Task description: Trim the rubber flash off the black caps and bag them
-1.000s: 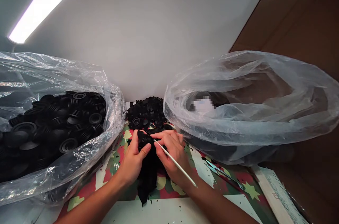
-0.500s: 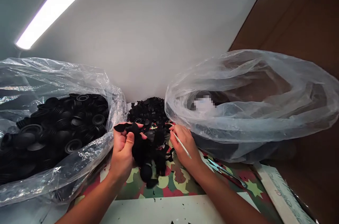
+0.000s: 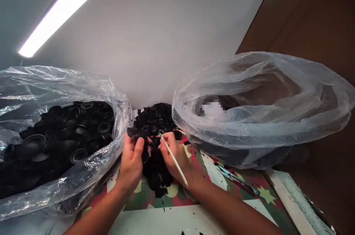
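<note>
My left hand is closed around a black rubber part, its thumb pressed on top. Just to the right, my right hand pinches a thin white pen-like stick. The stick's upper end points toward the rubber part; its tip is too small to make out. Below and between the hands lies a small heap of black rubber pieces, partly hidden by the fingers. Behind them rises a pile of black scraps.
On the left, a clear plastic bag holds many ribbed black rubber parts. Another plastic bag gapes open at right, before a cardboard panel. Scissors lie on the camouflage-patterned cover, near a white sheet.
My right hand has moved left, bringing the white stick close to the rubber part. My left hand has shifted slightly right, and the part in it has turned.
</note>
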### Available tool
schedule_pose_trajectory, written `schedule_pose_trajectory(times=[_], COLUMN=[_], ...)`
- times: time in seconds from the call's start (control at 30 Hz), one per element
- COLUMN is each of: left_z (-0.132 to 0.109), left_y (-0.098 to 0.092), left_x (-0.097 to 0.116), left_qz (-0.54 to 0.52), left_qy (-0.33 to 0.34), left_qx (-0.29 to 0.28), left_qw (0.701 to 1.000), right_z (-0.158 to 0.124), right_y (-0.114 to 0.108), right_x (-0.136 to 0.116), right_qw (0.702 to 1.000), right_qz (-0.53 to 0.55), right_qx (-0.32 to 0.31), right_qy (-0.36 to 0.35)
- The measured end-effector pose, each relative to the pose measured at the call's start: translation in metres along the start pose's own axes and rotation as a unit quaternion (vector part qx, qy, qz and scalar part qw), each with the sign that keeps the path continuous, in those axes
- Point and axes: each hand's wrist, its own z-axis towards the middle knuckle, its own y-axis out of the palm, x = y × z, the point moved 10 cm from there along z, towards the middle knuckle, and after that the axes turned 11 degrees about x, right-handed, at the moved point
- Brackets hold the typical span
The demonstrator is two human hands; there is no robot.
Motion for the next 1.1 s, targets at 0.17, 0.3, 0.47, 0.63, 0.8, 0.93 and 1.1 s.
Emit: schedule_pose_trajectory(times=[0.17, 0.3, 0.47, 0.63, 0.8, 0.93, 1.1], left_z=[0.004, 0.007, 0.002, -0.02, -0.023, -0.021, -0.024], left_y=[-0.006, -0.018, 0.003, 0.022, 0.026, 0.027, 0.025], left_x=[0.027, 0.058, 0.045, -0.003, -0.019, -0.023, -0.033], left_qz=[-0.063, -0.113, -0.125, -0.101, -0.12, -0.099, -0.06], left_qy=[-0.005, 0.022, -0.102, -0.231, -0.258, -0.246, -0.273], left_qx=[0.021, 0.065, -0.05, -0.117, -0.124, -0.141, -0.162], left_qw=[0.998, 0.991, 0.986, 0.961, 0.951, 0.954, 0.946], right_z=[0.001, -0.005, -0.009, -0.004, 0.01, 0.017, 0.005], right_y=[-0.034, -0.05, -0.048, -0.041, -0.048, -0.049, -0.036], right_x=[0.002, 0.02, 0.037, 0.018, -0.012, -0.006, 0.002], right_qw=[0.985, 0.964, 0.948, 0.937, 0.972, 0.999, 0.979], right_qz=[-0.126, -0.226, -0.28, -0.285, -0.166, 0.011, 0.188], right_qx=[0.003, 0.005, -0.014, -0.053, -0.032, -0.027, -0.074], right_qy=[-0.118, -0.144, -0.153, -0.196, -0.166, -0.039, 0.037])
